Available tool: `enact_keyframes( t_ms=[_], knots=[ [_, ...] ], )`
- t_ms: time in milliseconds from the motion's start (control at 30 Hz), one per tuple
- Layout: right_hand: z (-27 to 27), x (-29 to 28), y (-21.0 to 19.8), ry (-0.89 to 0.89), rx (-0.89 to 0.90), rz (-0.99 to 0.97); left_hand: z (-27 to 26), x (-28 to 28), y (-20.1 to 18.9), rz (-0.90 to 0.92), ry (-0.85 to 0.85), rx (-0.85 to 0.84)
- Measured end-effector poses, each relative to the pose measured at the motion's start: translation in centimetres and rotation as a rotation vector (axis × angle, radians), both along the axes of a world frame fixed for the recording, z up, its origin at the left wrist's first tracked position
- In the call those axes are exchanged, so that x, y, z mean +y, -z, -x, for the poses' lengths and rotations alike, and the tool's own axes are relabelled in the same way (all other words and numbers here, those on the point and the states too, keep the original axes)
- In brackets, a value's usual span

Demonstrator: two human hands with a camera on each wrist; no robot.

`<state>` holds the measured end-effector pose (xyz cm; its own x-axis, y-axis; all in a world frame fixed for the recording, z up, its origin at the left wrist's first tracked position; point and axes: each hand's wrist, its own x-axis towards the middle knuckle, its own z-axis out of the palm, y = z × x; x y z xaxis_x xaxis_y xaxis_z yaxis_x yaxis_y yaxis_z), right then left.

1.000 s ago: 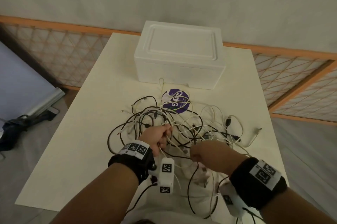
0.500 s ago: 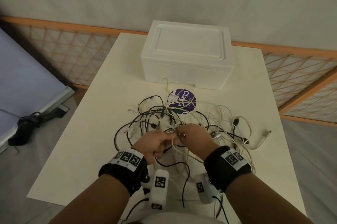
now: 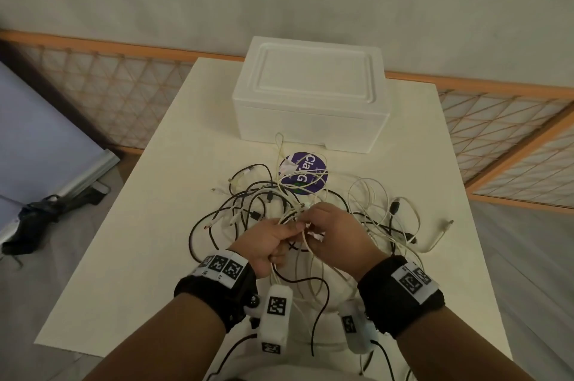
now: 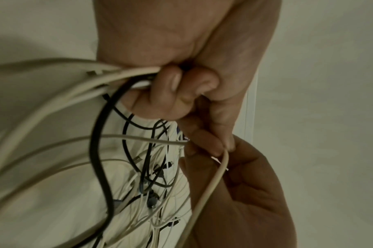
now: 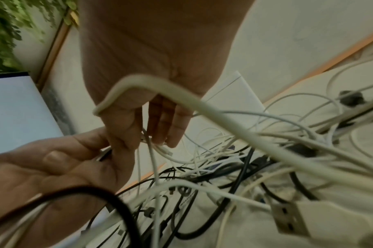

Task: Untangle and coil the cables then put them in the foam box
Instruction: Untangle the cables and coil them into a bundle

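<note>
Pale walls and an orange lattice rail surround the white table [image 3: 130,256]; the foam box [image 3: 310,95], lid on, stands at its far end, with a purple round sticker [image 3: 306,172] just before it. Black and white cables [image 3: 257,200] sprawl tangled mid-table; the left hand [image 3: 268,244] curls round a bundle of strands; the right hand [image 3: 337,236] touches it, thumb and fingers pinching a thin white cable [image 5: 153,161].

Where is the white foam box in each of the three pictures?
Head: the foam box sits lid-on at the table's far end, top centre.
Left wrist: only a white edge behind the left hand might be it; unsure.
Right wrist: one white corner shows right of the right hand.
Shared landmark: the cable tangle.
</note>
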<state>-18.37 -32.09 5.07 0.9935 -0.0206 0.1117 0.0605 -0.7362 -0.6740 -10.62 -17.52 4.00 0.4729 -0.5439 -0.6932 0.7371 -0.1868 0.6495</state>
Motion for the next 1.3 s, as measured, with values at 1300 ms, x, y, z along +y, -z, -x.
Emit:
enact_keyframes(
  t_ms=[1300],
  knots=[
    [0.1,-0.8,-1.6,-0.085,0.441,0.371,-3.3,-6.2,2.3,-0.167,-0.158,0.122]
  ],
)
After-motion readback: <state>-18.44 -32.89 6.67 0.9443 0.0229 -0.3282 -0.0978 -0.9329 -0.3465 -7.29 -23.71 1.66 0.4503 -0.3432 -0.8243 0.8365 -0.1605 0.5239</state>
